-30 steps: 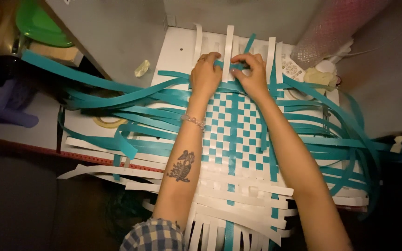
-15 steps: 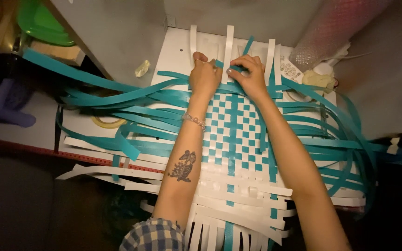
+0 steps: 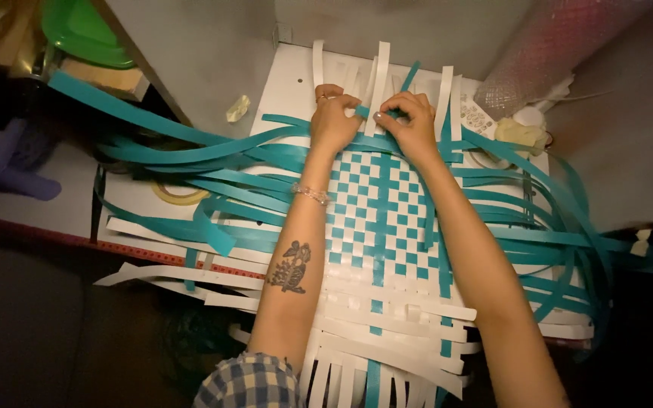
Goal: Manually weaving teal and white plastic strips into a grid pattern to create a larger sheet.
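The woven mat [image 3: 379, 219] of teal and white strips is spread over the white table [image 3: 281, 83], filling its middle from the near edge to the far part, where its checkered weave ends under the two hands. Long loose teal strips [image 3: 190, 155] are fanned out from the weave to the left, and more are curved away to the right across the table's edge. White strips [image 3: 387, 347] are left unwoven at the near end, and a few upright white ones are seen sticking out at the far end. A roll of bubble wrap [image 3: 561, 45] is laid at the far right, and a green dish [image 3: 85, 30] is seen at the far left. The left hand [image 3: 334, 121] is pressed on the far edge of the weave, its fingers closed together around a teal strip end. The right hand [image 3: 410, 125] is placed just beside it, its fingertips pinched on a white strip [image 3: 378, 83]. A roll of tape [image 3: 179, 194] is lain on the table to the left, partly covered by the teal strips. A beaded bracelet [image 3: 310, 194] is worn on the left wrist.
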